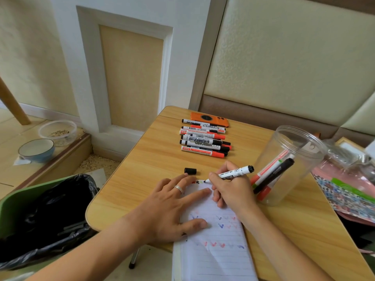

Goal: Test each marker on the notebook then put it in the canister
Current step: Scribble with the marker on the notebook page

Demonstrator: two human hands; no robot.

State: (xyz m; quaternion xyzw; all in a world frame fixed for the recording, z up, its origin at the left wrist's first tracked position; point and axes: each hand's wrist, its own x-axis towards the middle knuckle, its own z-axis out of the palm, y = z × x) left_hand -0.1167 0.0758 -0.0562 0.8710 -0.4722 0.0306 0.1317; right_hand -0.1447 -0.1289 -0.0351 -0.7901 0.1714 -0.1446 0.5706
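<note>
Black marker (pixel 231 173) clamped in right hand (pixel 231 191), tip on notebook (pixel 215 250) | left hand (pixel 172 207) spread flat on page | three markers seen in canister (pixel 288 167) | pile (pixel 205 138) judged untested

A white pilaster (pixel 129 63) with a beige inset panel stands behind a light wooden table (pixel 154 159), cream padded panels (pixel 288 57) line the wall past its far right edge, and pale floorboards (pixel 12 138) lie at left.
</note>
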